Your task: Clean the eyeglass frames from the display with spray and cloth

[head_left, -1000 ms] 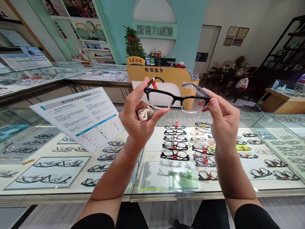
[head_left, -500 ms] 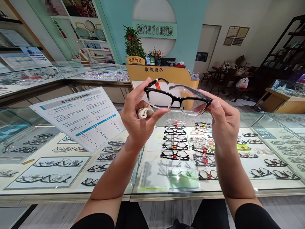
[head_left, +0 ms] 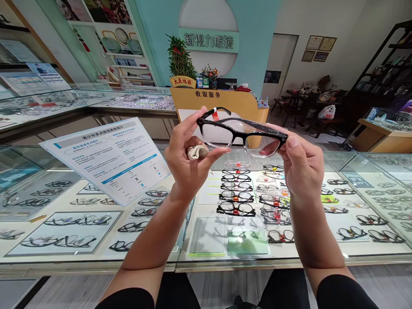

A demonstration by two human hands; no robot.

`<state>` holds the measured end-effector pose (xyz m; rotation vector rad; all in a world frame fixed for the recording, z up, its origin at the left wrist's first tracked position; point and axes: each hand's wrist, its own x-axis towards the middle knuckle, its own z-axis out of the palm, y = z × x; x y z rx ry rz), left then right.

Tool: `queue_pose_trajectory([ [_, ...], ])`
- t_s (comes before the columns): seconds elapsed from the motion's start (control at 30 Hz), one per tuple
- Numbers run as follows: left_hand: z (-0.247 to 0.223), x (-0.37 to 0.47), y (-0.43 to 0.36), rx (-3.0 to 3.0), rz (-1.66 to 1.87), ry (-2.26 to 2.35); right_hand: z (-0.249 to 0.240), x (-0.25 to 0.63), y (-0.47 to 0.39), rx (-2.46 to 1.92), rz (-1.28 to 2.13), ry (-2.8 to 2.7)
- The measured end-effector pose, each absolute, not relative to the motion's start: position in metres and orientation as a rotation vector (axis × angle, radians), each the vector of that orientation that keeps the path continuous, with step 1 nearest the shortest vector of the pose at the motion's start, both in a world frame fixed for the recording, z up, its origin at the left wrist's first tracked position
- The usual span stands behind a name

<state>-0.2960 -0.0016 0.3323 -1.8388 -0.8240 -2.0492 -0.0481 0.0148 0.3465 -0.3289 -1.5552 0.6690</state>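
Black-topped eyeglasses [head_left: 239, 136] with clear lower rims are held up in the air between both hands, lenses upright, a red and white tag on one temple. My left hand [head_left: 189, 150] grips their left end with thumb and forefinger, while its curled fingers also hold a rolled pale cloth [head_left: 197, 152]. At the right end, my right hand [head_left: 302, 161] pinches the frame near the hinge, its other fingers behind the temple. Below them, a column of black-framed glasses [head_left: 236, 196] lies inside the glass display counter.
A printed sheet [head_left: 109, 159] leans over the glass counter [head_left: 128, 262] at the left. More glasses [head_left: 350, 232] lie inside on the right. Farther back stand a yellow service desk [head_left: 222, 98], a potted plant [head_left: 180, 58] and another showcase [head_left: 386, 133].
The eyeglasses have shifted very slightly right and down, together with my left hand. Both hands keep their grip.
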Motion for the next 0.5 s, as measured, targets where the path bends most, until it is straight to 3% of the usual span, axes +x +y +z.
queue_pose_trajectory([
  [0.5,0.3267,-0.2992,0.0036,-1.878,-2.046,-0.883,0.3482,-0.0500,0.0127,-0.314,0.749,-1.525],
])
